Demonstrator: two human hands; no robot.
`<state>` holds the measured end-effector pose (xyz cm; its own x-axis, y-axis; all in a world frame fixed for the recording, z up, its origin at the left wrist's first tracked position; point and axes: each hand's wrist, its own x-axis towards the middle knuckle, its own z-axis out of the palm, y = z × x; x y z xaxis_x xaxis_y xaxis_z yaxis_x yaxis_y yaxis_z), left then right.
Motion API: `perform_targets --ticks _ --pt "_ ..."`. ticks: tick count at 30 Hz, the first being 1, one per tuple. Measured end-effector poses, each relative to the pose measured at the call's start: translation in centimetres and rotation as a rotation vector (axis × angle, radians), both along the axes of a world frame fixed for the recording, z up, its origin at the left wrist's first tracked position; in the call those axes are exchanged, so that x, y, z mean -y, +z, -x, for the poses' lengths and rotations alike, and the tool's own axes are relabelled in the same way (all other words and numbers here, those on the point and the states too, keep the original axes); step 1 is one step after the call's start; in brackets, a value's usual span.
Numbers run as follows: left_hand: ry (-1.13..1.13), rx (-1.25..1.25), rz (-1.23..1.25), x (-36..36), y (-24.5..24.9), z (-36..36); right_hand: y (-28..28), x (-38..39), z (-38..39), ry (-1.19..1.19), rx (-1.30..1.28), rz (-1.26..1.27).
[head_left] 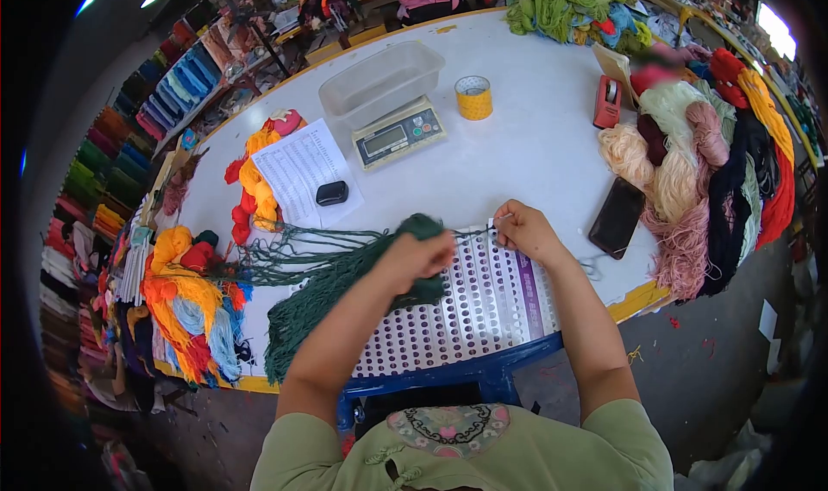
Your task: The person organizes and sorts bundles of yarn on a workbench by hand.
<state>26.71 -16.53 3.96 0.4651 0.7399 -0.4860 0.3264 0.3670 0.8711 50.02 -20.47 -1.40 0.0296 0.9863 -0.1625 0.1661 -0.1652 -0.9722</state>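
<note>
A perforated white card with rows of punched holes and a purple printed strip lies at the table's front edge. A thick hank of dark green yarn covers its left part, with loose strands trailing left. My left hand is closed over the hank, fingers curled on a strand of the green yarn. At the card's top edge, my right hand pinches the strand's other end beside a hole. The strand runs taut between the two hands; the fingertips partly hide it.
A scale with a plastic tub, yellow tape roll, red tape dispenser and phone stand around. A printed sheet holds a small black case. Yarn heaps flank both sides.
</note>
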Motion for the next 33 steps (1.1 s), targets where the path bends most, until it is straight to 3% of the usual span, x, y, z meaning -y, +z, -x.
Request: perform_targets --ticks 1,3,7,8,10,11,13,17,19,21,24,33 --pt "-0.037 0.247 0.101 -0.8 0.9 2.3 0.1 0.0 0.0 -0.004 0.031 0.007" --pt "0.106 0.441 0.278 -2.5 2.5 7.0 0.0 -0.1 0.0 -0.002 0.068 0.014" --pt "0.505 0.804 0.190 -6.4 3.5 16.4 0.0 0.0 0.1 -0.009 0.119 0.007" --pt "0.692 0.738 0.011 -7.2 2.8 18.2 -0.1 0.1 0.2 -0.012 0.118 0.005" --pt "0.836 -0.017 -0.519 -6.0 3.8 18.3 -0.3 0.0 0.1 -0.014 0.122 -0.006" --pt "0.757 -0.183 -0.662 -5.5 3.1 18.7 -0.3 0.1 0.2 -0.025 0.206 -0.018" --pt "0.625 -0.143 -0.523 -1.3 6.0 15.0 0.0 0.3 0.8 -0.031 0.384 -0.054" --pt "0.252 0.421 -0.416 3.4 6.9 10.7 1.9 1.1 2.7 -0.056 0.500 -0.089" --pt "0.022 0.706 -0.308 4.4 7.5 9.1 3.5 1.6 4.7 0.018 0.069 -0.193" --pt "-0.017 0.847 -0.209 5.3 7.5 7.1 6.7 3.4 6.9 0.085 -0.313 -0.237" --pt "-0.045 0.854 -0.178 6.3 7.0 5.2 11.3 6.4 10.0 0.157 -0.405 -0.318" --pt "-0.069 0.800 -0.183 8.5 7.3 3.5 11.3 7.5 10.6 0.156 -0.510 -0.242"
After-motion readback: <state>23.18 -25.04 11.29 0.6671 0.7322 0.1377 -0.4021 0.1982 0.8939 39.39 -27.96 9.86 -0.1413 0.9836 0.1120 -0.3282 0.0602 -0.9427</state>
